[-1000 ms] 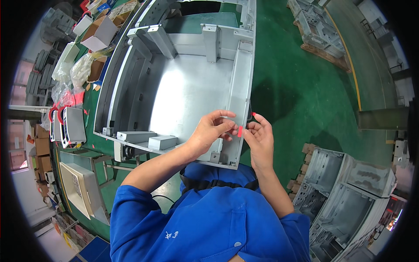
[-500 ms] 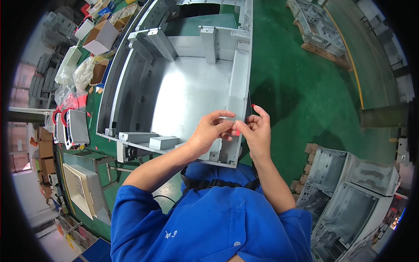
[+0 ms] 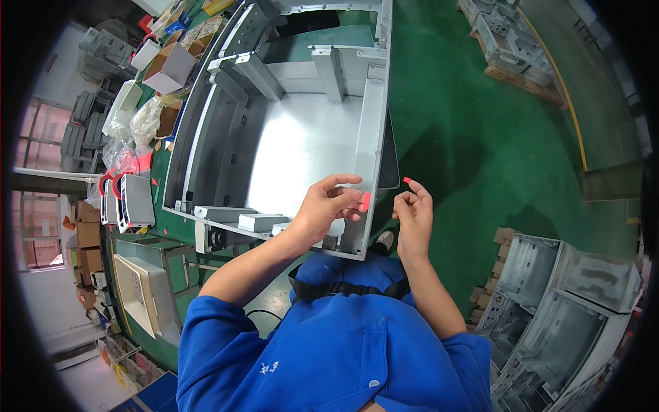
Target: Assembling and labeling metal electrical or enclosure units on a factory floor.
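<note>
My left hand [image 3: 327, 209] is above the near right corner of a large grey metal cabinet frame [image 3: 374, 134], with its thumb and fingers closed. A piece of red tape [image 3: 366, 201] shows at its fingertips. My right hand [image 3: 414, 223] is apart from it, just off the frame's right edge, with the thumb against curled fingers. A smaller bit of red tape [image 3: 408, 180] sits on the tip of one raised finger. Whether anything else is pinched under that thumb is hidden.
Cardboard boxes [image 3: 170, 69], plastic bags [image 3: 145, 122] and white units with red rings [image 3: 135, 200] lie to the left. Grey metal housings [image 3: 549, 309] stand on the floor at the right, and more rest on a pallet [image 3: 511, 51] at the far right.
My hands have moved apart, the right one going right and slightly down. The red tape now shows more fully at my left fingertips. The view has shifted slightly.
</note>
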`<state>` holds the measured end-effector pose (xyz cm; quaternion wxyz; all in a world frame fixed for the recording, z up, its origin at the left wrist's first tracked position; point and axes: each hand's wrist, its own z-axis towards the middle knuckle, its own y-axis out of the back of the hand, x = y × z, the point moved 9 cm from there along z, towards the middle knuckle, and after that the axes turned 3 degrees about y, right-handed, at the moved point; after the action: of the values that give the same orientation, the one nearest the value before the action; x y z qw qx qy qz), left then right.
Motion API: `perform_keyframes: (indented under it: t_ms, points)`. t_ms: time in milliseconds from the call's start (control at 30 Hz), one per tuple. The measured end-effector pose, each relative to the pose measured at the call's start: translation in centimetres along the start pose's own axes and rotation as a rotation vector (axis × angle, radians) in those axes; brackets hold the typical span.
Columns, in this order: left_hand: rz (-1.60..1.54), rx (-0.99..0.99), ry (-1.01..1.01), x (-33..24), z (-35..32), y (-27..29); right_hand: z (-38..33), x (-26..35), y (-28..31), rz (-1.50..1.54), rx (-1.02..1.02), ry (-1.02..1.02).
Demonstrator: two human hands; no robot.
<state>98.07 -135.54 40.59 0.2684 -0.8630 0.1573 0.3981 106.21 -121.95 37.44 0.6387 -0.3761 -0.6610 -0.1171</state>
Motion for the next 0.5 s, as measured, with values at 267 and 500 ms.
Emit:
perform_keyframes:
  t_ms: [267, 500]
  points:
    - [0.0, -0.023, -0.034, 0.2, -0.3, 0.4, -0.1, -0.1, 0.0, -0.023, 0.051, -0.031]
    - [0.047, -0.055, -0.03, 0.5, -0.9, 0.6, 0.3, 4.5, -3.0, -0.182, 0.256, 0.334]
